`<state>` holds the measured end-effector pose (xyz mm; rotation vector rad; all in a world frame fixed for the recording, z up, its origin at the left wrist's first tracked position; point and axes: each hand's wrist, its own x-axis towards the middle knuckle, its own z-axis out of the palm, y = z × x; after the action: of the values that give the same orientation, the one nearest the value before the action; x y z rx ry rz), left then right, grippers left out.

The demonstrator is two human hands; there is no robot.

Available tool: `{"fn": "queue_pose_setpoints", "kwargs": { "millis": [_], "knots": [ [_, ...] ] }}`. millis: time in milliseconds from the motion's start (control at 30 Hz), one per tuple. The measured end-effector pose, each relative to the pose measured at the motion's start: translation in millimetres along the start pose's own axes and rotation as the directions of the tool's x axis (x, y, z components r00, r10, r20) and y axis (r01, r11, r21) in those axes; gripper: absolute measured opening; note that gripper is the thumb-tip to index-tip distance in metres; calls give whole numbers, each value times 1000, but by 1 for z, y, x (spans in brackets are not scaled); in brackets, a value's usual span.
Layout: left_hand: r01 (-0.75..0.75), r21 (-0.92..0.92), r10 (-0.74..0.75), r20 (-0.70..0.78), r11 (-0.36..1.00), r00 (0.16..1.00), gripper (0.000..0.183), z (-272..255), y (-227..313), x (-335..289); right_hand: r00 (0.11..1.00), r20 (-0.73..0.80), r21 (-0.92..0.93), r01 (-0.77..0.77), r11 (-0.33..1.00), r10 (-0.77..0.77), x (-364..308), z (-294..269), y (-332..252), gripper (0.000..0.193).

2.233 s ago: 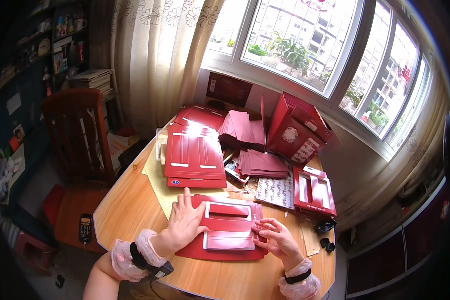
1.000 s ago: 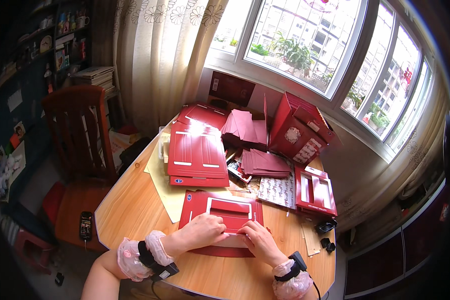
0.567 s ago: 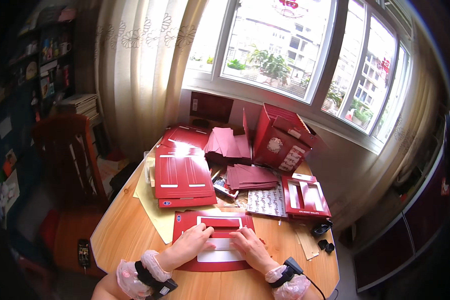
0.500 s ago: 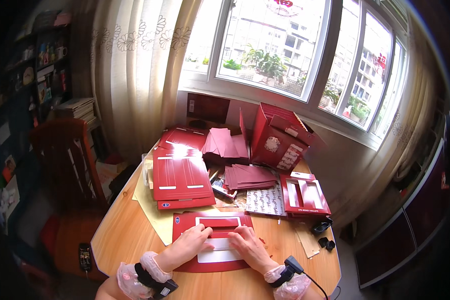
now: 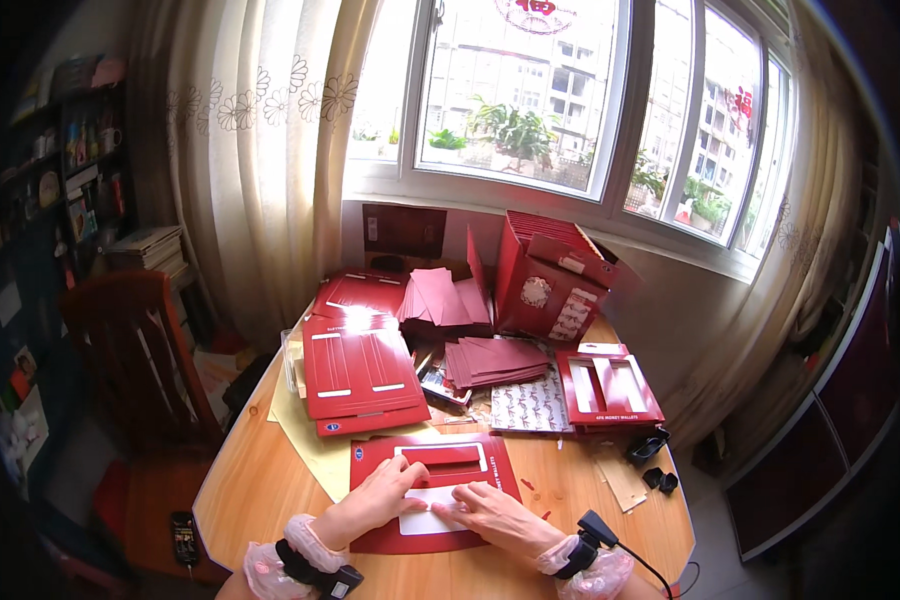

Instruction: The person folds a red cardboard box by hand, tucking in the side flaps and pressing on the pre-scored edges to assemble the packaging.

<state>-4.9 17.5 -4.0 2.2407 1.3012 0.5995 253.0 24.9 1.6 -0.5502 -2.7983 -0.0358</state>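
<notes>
A flat red printed card [image 5: 370, 541] with two white-edged rectangular sections lies on the table in front of me. The upper section holds a red strip [image 5: 445, 456]; the lower one shows a white panel [image 5: 435, 525]. My left hand [image 5: 380, 494] rests over the card's left part, fingertips beside the strip and thumb on the white panel, thumb and fingers apart. From the right, my right hand [image 5: 490, 515] lies across the white panel, its fingers stretched leftward and its thumb near my left thumb. Neither hand lifts anything. The palms' undersides are hidden.
Stacked red cards [image 5: 360, 375] lie at the left on yellow paper [image 5: 305, 435]. Pink envelopes [image 5: 495, 360] sit at the centre, below a big red box [image 5: 545, 280]. A windowed red package [image 5: 610, 385] and small black items [image 5: 658, 480] are at the right.
My right hand has shifted left, its fingers lower over the white panel. My left fingers have spread slightly. The red bar between the sections is less visible. The whole view has shifted a little.
</notes>
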Motion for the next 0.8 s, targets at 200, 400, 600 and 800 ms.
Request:
{"fn": "queue_pose_setpoints", "kwargs": {
  "millis": [200, 400, 600, 800],
  "knots": [
    [8, -13, -8, 18, 1000, 1000, 42, -5, 5, 1, 998, 55, 27, -33, 999, 31, -15, -12, 16, 51],
    [4, -14, -4, 19, 1000, 1000, 42, -3, 0, 2, 994, 81, -7, -74, 997, 75, -22, -26, 29, 37],
    [22, -11, -22, 65, 1000, 998, 40, -8, 5, 2, 988, 55, -50, -144, 988, 147, -27, -32, 33, 31],
    [-33, 167, 40, -40, 985, 998, 34, 6, 17, 6, 992, 28, -114, -115, 987, 119, -17, -35, 25, 21]
  ]
}}
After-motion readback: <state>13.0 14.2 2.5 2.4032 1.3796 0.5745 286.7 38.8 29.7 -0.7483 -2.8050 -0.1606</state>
